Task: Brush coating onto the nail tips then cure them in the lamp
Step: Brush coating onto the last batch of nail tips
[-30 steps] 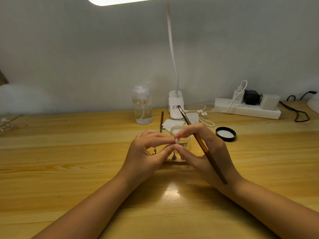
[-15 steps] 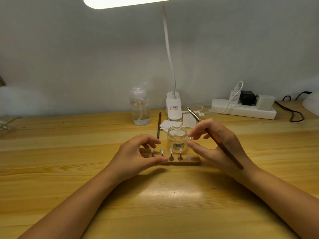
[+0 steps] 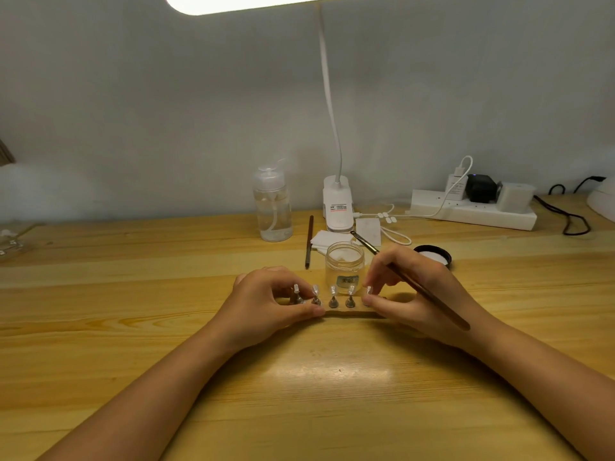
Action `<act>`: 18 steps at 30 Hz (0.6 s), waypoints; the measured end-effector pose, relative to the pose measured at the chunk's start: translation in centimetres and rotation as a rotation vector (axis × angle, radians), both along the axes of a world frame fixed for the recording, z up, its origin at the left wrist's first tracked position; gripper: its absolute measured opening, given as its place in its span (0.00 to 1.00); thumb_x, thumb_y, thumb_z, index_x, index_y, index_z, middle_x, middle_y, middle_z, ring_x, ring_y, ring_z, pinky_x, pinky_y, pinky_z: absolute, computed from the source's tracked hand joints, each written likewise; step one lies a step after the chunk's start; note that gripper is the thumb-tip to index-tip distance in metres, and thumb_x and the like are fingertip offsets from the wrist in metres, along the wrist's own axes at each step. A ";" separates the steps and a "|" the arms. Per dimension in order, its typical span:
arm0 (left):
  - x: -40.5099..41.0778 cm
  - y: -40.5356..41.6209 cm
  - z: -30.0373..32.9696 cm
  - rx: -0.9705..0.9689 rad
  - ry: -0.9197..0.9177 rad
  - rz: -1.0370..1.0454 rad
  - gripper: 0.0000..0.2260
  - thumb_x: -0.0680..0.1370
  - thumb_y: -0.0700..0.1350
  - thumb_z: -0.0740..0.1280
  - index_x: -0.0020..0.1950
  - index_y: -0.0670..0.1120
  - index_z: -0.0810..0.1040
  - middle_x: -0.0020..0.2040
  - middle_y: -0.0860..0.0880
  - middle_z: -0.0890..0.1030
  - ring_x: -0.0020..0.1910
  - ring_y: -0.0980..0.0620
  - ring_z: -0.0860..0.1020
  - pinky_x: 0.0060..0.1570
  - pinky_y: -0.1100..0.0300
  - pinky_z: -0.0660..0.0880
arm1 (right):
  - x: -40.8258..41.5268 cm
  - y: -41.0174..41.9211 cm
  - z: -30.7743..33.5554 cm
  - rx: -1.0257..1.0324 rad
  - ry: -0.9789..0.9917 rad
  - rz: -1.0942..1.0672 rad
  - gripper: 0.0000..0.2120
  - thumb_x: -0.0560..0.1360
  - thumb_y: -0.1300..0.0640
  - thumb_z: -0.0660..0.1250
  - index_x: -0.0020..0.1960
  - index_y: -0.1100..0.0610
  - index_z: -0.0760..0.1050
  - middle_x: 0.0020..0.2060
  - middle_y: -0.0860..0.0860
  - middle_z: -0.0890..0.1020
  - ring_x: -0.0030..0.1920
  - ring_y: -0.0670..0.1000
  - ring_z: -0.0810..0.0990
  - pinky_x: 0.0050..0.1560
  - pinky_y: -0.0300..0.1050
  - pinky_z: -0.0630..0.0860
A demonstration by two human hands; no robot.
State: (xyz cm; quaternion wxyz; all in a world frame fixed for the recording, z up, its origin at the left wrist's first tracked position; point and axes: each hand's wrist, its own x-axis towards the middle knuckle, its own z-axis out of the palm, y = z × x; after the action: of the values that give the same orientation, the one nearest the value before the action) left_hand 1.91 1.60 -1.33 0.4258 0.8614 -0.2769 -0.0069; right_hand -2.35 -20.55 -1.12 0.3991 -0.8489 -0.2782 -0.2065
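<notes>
Counting along the low wooden holder strip (image 3: 349, 313) in front of you, there were five small clear nail tips on little metal stands (image 3: 333, 297), set in one row across the light wooden table (image 3: 133, 327). Your left hand (image 3: 266, 306) curled round the strip's left end, thumb on the near edge beside the second stand and fingers bent over the first. Your right hand (image 3: 412, 294) pinched the fifth tip at the right end between thumb and forefinger, and the same hand carried one long brown brush (image 3: 412, 282) lying across its back, metal end pointing away from you.

One open clear glass jar (image 3: 345, 266) stood just behind the row, so it blocked the way straight back from the middle stands. Its round black lid (image 3: 432, 255) lay to the right, partly behind your right hand. A second thin brown brush (image 3: 309, 241) lay left of the jar, near a few white square wipes (image 3: 327, 240). Further back stood one clear plastic pump bottle (image 3: 273, 207), the white base of a desk light (image 3: 337, 207) and one white power strip (image 3: 472, 211) with three plugs.

At the right edge only a sliver of a white domed shape (image 3: 602, 199) showed; you could not tell whether it was the curing lamp. Your fingers hid the first and fifth stands, and whether any tip was coated was too small to make out.
</notes>
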 end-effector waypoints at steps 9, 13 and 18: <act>-0.2 0.0 -0.2 -0.024 -0.136 0.046 0.10 0.64 0.54 0.72 0.42 0.53 0.81 0.41 0.56 0.80 0.42 0.59 0.76 0.46 0.56 0.76 | -1.2 2.4 0.3 0.200 -0.249 -0.019 0.23 0.79 0.45 0.45 0.52 0.56 0.74 0.24 0.45 0.72 0.26 0.33 0.70 0.32 0.21 0.64; -0.2 0.0 -0.2 -0.021 -0.151 0.052 0.08 0.65 0.49 0.74 0.43 0.53 0.80 0.41 0.57 0.79 0.42 0.59 0.76 0.45 0.53 0.76 | -1.6 3.5 -0.1 0.241 -0.178 0.021 0.24 0.78 0.41 0.44 0.52 0.54 0.74 0.32 0.41 0.75 0.33 0.34 0.75 0.34 0.23 0.67; -0.2 -0.1 -0.2 -0.020 -0.167 0.053 0.08 0.65 0.50 0.74 0.42 0.55 0.80 0.40 0.58 0.79 0.43 0.58 0.76 0.48 0.48 0.75 | -1.7 4.0 -0.2 0.226 -0.190 0.005 0.26 0.79 0.43 0.45 0.44 0.57 0.77 0.35 0.44 0.78 0.39 0.35 0.77 0.37 0.25 0.70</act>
State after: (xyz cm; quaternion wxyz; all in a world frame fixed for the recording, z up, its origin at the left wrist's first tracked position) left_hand 1.75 1.47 -1.58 0.4097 0.8618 -0.2886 0.0790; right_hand -4.05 -16.60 -1.28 0.4645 -0.7746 -0.2918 -0.3149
